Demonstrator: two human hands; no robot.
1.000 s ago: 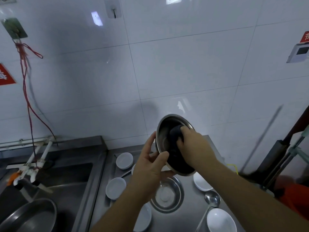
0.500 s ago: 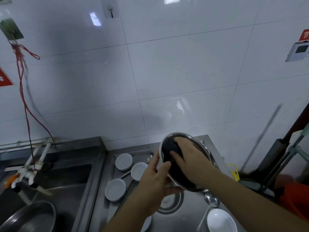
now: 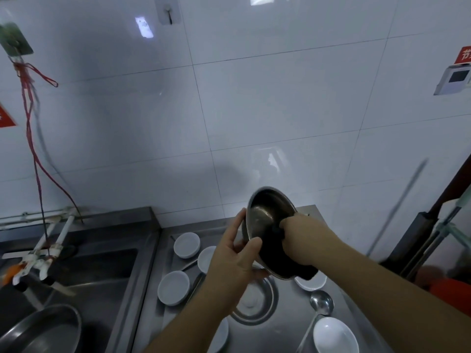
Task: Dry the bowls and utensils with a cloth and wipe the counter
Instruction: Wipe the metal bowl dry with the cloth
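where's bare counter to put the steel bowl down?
Bare steel at the back edge of the counter, behind the far white dish, and beside the ladle near the right edge. The middle is crowded: white dishes, another steel bowl.

Steel counter [image 3: 280,335] carries white dishes [image 3: 173,287], a ladle [image 3: 321,302], a metal bowl [image 3: 254,300].

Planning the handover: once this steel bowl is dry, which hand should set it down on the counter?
Left, probably. The left hand already grips the steel bowl by its rim, while the right hand holds the dark cloth inside it.
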